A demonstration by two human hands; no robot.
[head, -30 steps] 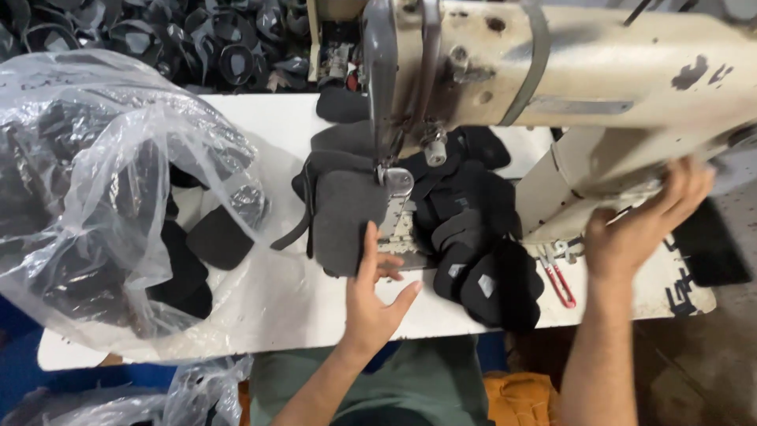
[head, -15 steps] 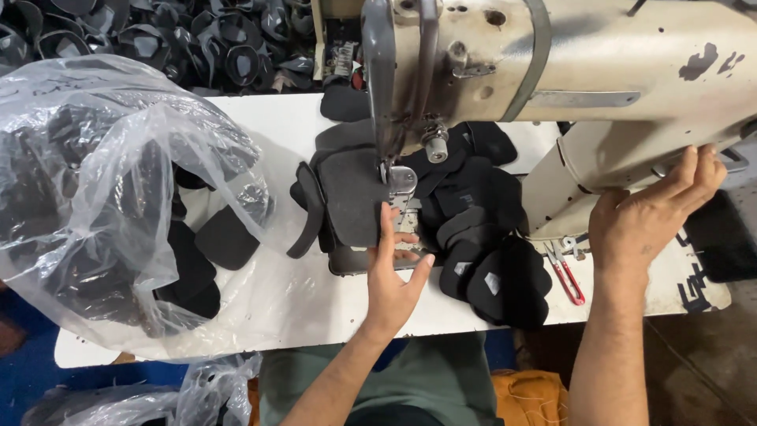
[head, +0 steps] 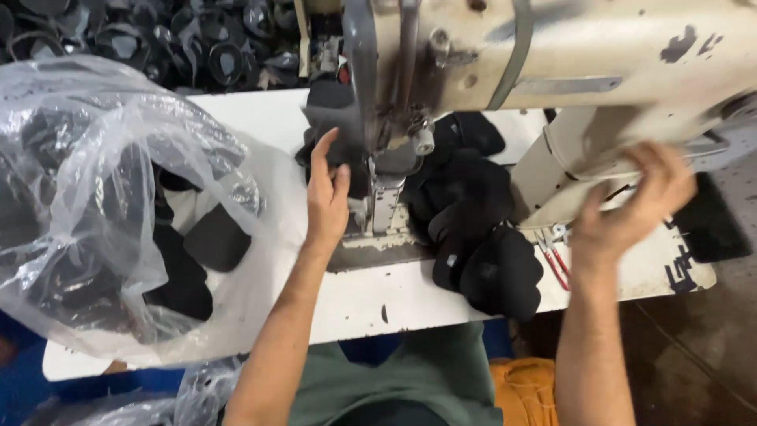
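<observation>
A cream industrial sewing machine (head: 568, 55) stands on a white table (head: 410, 296). My left hand (head: 327, 193) lies flat with fingers apart on a black fabric piece (head: 331, 142) just left of the needle and presser foot (head: 386, 189). My right hand (head: 635, 209) reaches up to the right end of the machine body, fingers curled at its underside; whether it grips anything there is unclear. A heap of black sewn pieces (head: 481, 229) sits right of the needle.
A large clear plastic bag (head: 102, 205) with black pieces fills the table's left side. More black parts (head: 158, 39) are piled behind the table. Red-handled snips (head: 552, 260) lie near the machine's base. Another plastic bag (head: 197, 394) sits below the front edge.
My left hand has slid forward onto the black piece beside the needle. My right hand has dropped lower along the machine's right end. The view has moved closer.
</observation>
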